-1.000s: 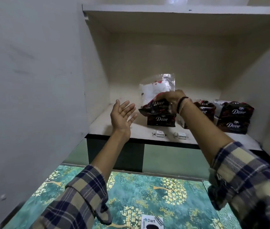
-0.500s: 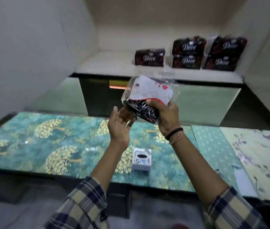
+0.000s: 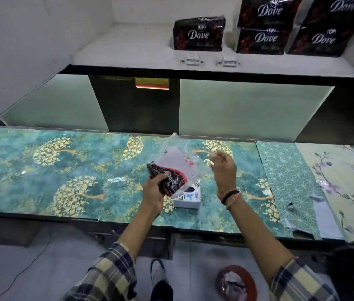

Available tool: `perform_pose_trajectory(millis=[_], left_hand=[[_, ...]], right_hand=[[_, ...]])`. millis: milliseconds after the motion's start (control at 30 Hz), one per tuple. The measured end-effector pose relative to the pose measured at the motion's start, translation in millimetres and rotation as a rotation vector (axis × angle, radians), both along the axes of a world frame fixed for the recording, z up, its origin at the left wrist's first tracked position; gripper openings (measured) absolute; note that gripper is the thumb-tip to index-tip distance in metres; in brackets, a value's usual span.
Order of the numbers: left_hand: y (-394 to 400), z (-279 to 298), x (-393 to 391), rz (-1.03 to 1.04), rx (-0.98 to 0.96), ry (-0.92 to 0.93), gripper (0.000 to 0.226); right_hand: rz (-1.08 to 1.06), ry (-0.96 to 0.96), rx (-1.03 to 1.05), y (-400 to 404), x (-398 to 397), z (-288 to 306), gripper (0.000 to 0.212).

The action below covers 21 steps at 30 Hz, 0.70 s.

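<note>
Swapped the packet [image 3: 176, 161] into my left hand [image 3: 152, 192], gripping its dark end over the counter [image 3: 63, 170], while my right hand [image 3: 223, 170] pinches the clear flap at 3 o'clock, I'd guess to rip it open.

Dove packet [image 3: 172, 170] passed from right hand [image 3: 223, 171] to left hand [image 3: 152, 192], right hand now pinching its wrapper

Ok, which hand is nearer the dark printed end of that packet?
Left. The left hand grips the packet by its dark end. The right hand is up and to the right, pinching the clear wrapper's edge.
</note>
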State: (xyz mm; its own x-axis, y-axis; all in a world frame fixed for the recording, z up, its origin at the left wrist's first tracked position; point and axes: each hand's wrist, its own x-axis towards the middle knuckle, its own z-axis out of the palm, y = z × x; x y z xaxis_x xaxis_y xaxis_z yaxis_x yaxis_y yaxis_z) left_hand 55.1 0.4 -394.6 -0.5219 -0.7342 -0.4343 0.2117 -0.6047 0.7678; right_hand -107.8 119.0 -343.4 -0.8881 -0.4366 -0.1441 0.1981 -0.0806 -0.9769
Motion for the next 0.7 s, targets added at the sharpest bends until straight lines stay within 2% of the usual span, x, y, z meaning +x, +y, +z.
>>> perform_pose_trajectory(millis=[67, 167, 267, 367, 467, 500, 533, 567, 600, 700], left_hand=[[-23.7, -10.7, -0.9, -0.036, -0.012, -0.021, 0.041], [-57.0, -22.2, -6.2, -0.117, -0.032, -0.041, 0.033], [-86.3, -31.0, -14.4, -0.220, -0.051, -0.070, 0.033], [-111.9, -38.6, -21.1, -0.310, -0.056, -0.122, 0.031], [-131.3, -48.8, -23.9, -0.382, -0.051, -0.169, 0.029], [-135.9, -52.0, -24.2, -0.408, -0.045, -0.182, 0.032], [-140.2, -56.2, -23.7, -0.430, -0.040, -0.194, 0.034], [-143.8, -60.5, -23.0, -0.444, -0.027, -0.204, 0.035], [-147.4, -65.7, -22.0, -0.456, -0.015, -0.213, 0.036], [-157.7, -80.9, -18.8, -0.479, 0.022, -0.234, 0.044]], right_hand=[[0.102, 0.094, 0.069, -12.7, -21.0, -3.1, 0.020], [0.385, 0.148, 0.245, -41.8, -34.6, -14.7, 0.022], [0.588, 0.009, 0.342, -70.8, -38.5, -30.6, 0.025], [0.690, -0.173, 0.360, -91.8, -36.3, -41.0, 0.005], [0.725, -0.256, 0.433, -109.6, -35.1, -63.1, 0.014], [0.720, -0.260, 0.483, -114.2, -34.3, -72.7, 0.026], [0.719, -0.286, 0.521, -117.8, -35.4, -86.9, 0.051], [0.725, -0.337, 0.532, -120.9, -36.1, -101.8, 0.067], [0.721, -0.380, 0.532, -123.3, -36.3, -114.8, 0.073], [0.689, -0.447, 0.546, -131.0, -29.4, -121.8, 0.063]])
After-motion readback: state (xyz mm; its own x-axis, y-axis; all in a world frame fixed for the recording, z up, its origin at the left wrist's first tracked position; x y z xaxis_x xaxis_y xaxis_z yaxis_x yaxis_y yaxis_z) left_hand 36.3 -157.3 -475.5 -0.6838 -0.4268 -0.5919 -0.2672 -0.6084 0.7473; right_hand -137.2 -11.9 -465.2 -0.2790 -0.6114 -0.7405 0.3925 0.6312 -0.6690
